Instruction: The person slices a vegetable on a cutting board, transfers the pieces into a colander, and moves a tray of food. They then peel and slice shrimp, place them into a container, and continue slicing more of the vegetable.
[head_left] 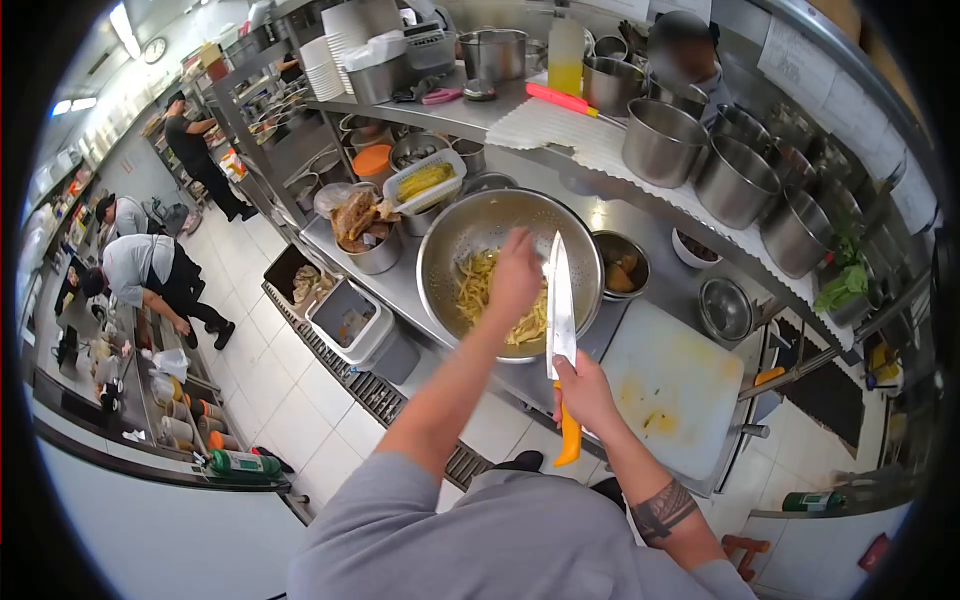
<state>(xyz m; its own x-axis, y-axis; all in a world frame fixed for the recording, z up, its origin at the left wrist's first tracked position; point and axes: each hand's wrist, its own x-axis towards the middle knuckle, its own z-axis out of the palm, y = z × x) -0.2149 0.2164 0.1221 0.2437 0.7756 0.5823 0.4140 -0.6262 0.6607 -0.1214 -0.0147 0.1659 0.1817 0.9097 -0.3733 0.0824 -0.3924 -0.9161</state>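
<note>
My right hand is closed around a chef's knife with a yellow handle, its broad blade pointing up and away across the right side of a large steel mixing bowl. Over the same bowl reaches my left hand, smeared by motion, so its fingers do not show clearly. Beneath it lie pale yellow strips of food in the bowl. To the right of the bowl, a white cutting board carries yellow stains and small scraps.
Behind the bowl, a shelf holds several steel pots. Left of it stand a tub of yellow food and a pot of browned meat. A grey bin stands below. People work farther left.
</note>
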